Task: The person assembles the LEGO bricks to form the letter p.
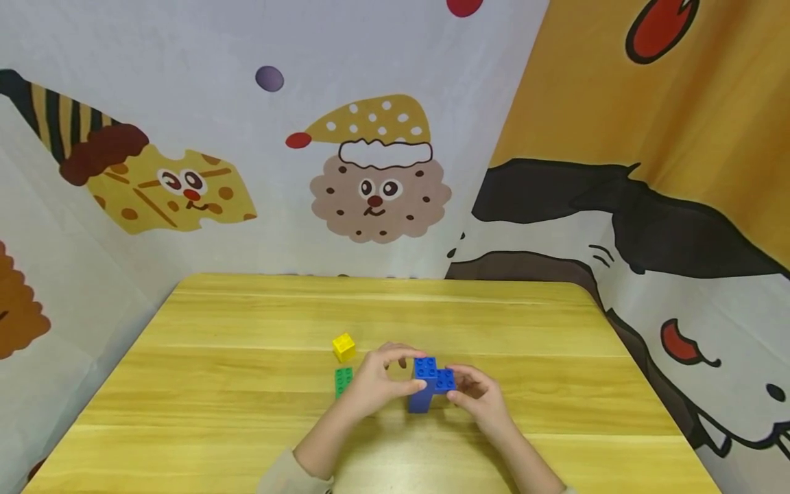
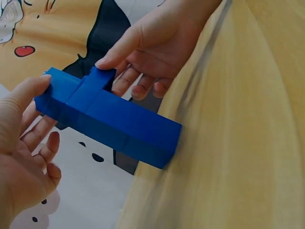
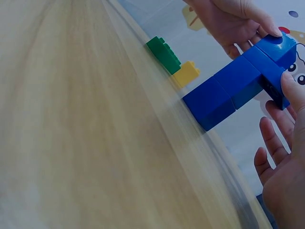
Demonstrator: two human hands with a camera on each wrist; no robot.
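A tower of blue building blocks (image 1: pixel 419 399) stands upright on the table, its seams showing in the right wrist view. Near its top, a blue block (image 1: pixel 444 380) juts out to the right, studs up. My left hand (image 1: pixel 379 376) pinches the tower's top block (image 2: pixel 59 86) between thumb and fingers. From the other side my right hand (image 1: pixel 484 400) grips the outer end of the jutting block, thumb at the front and fingers behind. The remaining fingers of both hands are loosely bent.
A yellow block (image 1: pixel 343 347) sits on the wooden table (image 1: pixel 247 329) behind and left of the tower. In front of it lies a green block (image 1: pixel 343 380), partly covered by my left hand and wrist. A patterned cloth (image 1: pixel 204 254) hangs behind the table.
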